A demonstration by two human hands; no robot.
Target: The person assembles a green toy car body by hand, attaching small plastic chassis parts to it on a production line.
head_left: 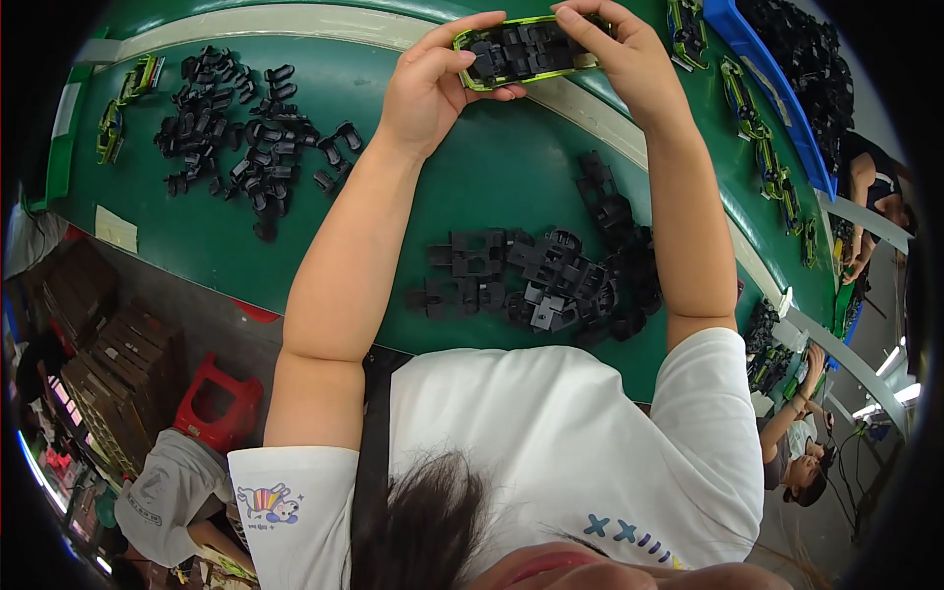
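Observation:
At the top of the view, both my hands hold a lime-green toy car body point(578, 60) with its open underside up and black interior pieces point(526, 49) inside. My left hand point(433, 84) grips one end, its fingers beneath and the thumb on the rim. My right hand point(634, 61) closes around the other end, its thumb pressing near the black pieces. On the green table to the left of my left arm lies a loose pile of small black seat-like parts point(270, 143). Between my forearms and chest are larger black moulded parts point(556, 270), heaped together.
More green car bodies lie at far left point(110, 133) and in a line along the right point(742, 98). A blue bin point(777, 93) of black parts stands far right. A pale strip point(383, 28) crosses the table. A red stool point(218, 403) and co-workers point(801, 447) are beyond.

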